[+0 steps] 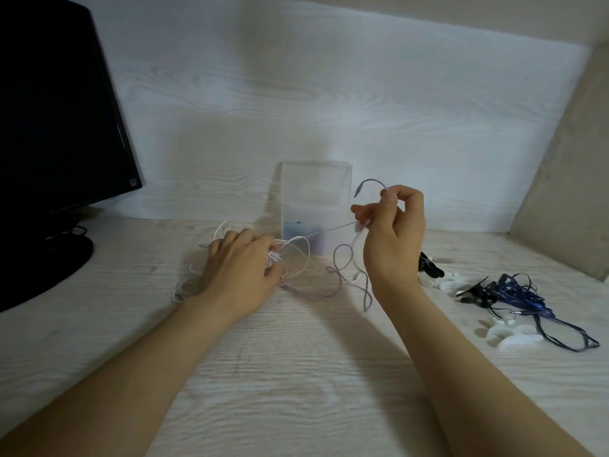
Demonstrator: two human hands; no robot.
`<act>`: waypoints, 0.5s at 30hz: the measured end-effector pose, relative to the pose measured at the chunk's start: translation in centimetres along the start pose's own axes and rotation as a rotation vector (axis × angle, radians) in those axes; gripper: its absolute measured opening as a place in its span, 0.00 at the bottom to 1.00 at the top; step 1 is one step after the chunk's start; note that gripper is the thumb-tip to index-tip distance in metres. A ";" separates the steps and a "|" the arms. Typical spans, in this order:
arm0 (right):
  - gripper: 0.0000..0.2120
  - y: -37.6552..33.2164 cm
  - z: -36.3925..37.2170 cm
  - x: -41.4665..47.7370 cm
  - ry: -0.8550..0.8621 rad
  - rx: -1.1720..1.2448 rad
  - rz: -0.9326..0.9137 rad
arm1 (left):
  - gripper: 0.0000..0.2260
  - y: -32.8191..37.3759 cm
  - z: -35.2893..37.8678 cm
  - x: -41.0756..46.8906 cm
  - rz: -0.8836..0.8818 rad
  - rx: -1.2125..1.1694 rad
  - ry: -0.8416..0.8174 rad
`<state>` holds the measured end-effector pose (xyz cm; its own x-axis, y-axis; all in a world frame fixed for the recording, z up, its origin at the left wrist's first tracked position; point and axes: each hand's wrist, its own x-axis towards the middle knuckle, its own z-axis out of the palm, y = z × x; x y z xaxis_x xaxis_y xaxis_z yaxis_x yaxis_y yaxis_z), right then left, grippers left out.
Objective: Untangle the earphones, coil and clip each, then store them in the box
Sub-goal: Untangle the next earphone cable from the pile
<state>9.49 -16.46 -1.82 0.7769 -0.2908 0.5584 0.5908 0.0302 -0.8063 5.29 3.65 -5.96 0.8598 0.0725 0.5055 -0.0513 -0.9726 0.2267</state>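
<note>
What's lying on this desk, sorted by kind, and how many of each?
Monitor: 1
Clear box: 1
Black clips: 2
Dark blue earphone bundle: 1
White-and-purple cable tangle, gripped by the left hand and right hand: 1
Total: 6
The white pieces near the blue bundle are too blurred to count.

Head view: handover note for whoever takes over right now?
Left hand holds the pale tangle down on the desk.
Right hand, raised, pinches the purple cord near its plug.
Box stands behind, something dark blue inside.
Blue earphones lie loose at right among clips.
Done: maybe one set boxed.
Left: free purple cord from tangle, then coil, clip, box all.
</note>
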 end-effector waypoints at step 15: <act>0.09 -1.0 -0.1 -0.7 -0.183 0.119 0.113 | 0.30 0.9 1.4 -0.5 0.388 -0.114 -0.107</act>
<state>8.30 -16.40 -1.40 0.8597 -0.1014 0.5006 0.5107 0.1687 -0.8430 5.51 2.40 -7.16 0.8129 -0.3239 0.4841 -0.4329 -0.8920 0.1302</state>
